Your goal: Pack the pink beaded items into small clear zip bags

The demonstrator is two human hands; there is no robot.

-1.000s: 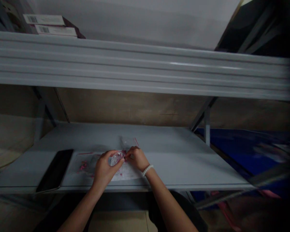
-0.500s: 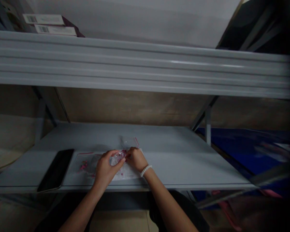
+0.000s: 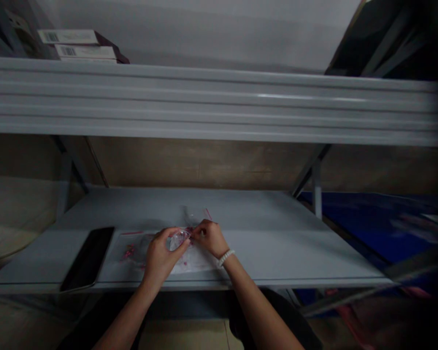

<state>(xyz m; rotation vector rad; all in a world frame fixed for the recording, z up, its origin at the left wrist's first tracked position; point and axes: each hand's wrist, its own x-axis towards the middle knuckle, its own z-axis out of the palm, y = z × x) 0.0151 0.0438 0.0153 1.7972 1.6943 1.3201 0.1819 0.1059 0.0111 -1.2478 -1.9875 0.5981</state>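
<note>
Clear plastic packet (image 3: 178,239) pinched in left hand (image 3: 161,257), right hand (image 3: 209,238) with fingertips pressed together at its edge | step: apparently working that edge | packet held over larger pink-speckled zip bag (image 3: 138,248) on grey metal shelf (image 3: 277,253) | next: calls for steady fingertip pinch

A phone (image 3: 88,258) lies on the lower shelf (image 3: 263,214) of a metal rack, toward the left, just beside a flat plastic bag (image 3: 135,248). Over that bag, a small clear bag (image 3: 178,240) sits between the left hand (image 3: 162,257) and the right hand (image 3: 209,238). The upper shelf (image 3: 204,102) runs overhead, with two stacked boxes (image 3: 76,46) on it at the left.
</note>
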